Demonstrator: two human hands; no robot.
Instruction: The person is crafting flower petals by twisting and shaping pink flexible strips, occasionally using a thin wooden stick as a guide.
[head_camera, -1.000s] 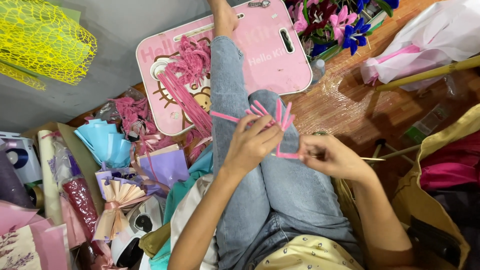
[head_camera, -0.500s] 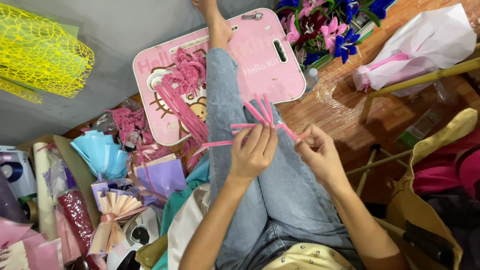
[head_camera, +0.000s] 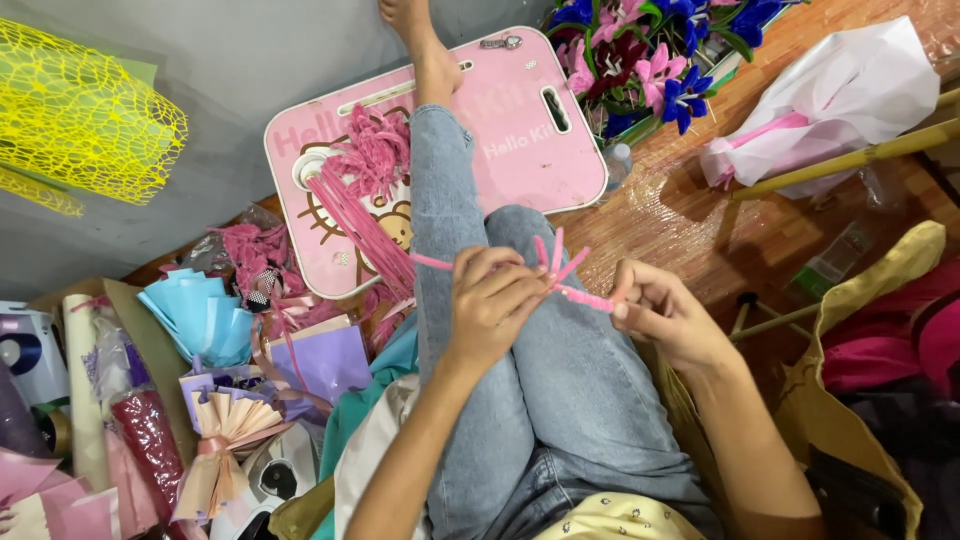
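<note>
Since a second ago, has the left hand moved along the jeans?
Cannot tell for sure. The left hand rests over the jeans knee much as before, holding the pink pipe cleaners; the camera itself shifted against the pink tray.

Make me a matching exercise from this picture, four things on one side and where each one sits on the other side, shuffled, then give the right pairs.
Things:
1. pink pipe cleaners
2. yellow mesh
3. pink lap tray
4. blue and pink flowers

Places:
A. top left, against the grey surface
B. under the outstretched leg
C. between the left hand and the right hand, over the lap
D. top edge, right of the tray

Pairs: 1-C, 2-A, 3-B, 4-D
</note>
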